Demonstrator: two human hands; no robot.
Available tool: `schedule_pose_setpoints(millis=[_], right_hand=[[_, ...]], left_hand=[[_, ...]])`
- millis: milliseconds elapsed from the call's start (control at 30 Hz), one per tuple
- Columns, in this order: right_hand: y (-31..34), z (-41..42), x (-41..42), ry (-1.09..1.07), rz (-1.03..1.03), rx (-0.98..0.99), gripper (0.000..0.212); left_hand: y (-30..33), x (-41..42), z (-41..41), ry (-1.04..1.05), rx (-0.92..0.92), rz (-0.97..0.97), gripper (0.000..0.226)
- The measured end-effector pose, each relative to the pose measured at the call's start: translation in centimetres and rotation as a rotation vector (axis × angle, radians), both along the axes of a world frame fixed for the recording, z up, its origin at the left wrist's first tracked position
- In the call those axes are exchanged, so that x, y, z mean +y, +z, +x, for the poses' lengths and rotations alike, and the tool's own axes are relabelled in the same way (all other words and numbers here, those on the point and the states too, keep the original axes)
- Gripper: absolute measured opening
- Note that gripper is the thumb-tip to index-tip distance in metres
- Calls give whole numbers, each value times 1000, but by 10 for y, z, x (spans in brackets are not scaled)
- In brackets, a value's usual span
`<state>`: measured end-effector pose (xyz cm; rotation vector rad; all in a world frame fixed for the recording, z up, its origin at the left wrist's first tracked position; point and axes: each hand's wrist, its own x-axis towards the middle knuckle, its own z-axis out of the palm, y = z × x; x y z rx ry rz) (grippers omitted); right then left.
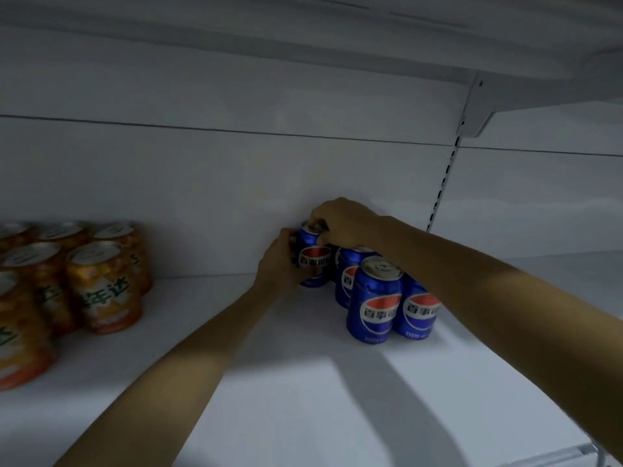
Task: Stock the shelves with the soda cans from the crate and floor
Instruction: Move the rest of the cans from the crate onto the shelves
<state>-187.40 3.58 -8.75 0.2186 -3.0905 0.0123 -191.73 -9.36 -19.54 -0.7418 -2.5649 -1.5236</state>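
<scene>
From the head view: both hands are on one blue can (313, 261) at the back wall of the shelf (303, 382). The left hand (279, 261) wraps its side, fingers curled round the label; the right hand (340, 224) pinches the rim from above, likely to steady it upright. It goes at ten o'clock from the blue cluster (377, 298), extending that row. Orange cans (104, 284) sit well apart at nine o'clock, flavours kept separate.

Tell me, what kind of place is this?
Probably a shop aisle. A white metal shelf holds grouped orange soda cans and blue soda cans, with a slotted upright for adjustable shelves.
</scene>
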Motion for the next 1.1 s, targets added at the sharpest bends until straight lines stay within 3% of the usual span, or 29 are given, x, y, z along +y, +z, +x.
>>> schedule_pose_setpoints(millis=[133,233,400,467,600,867,1100], right_hand=[[9,23,-13,-31,117,38,36],[18,48,-22,-35,164,28,42],[36,99,-61,11,281,-31,59],[41,125,-87,42,324,-42,62],[43,186,-132,127,360,10,64],[28,294,-206,257,327,21,63],[11,358,-294,439,363,63,62]], left_hand=[[22,-12,18,63,42,-190,92],[42,-37,46,88,148,-343,87],[75,-98,110,161,522,-1037,65],[87,-127,142,222,587,-1196,61],[103,-181,215,400,683,-1259,52],[91,-271,362,518,457,-1365,50],[80,-349,439,611,306,-1389,51]])
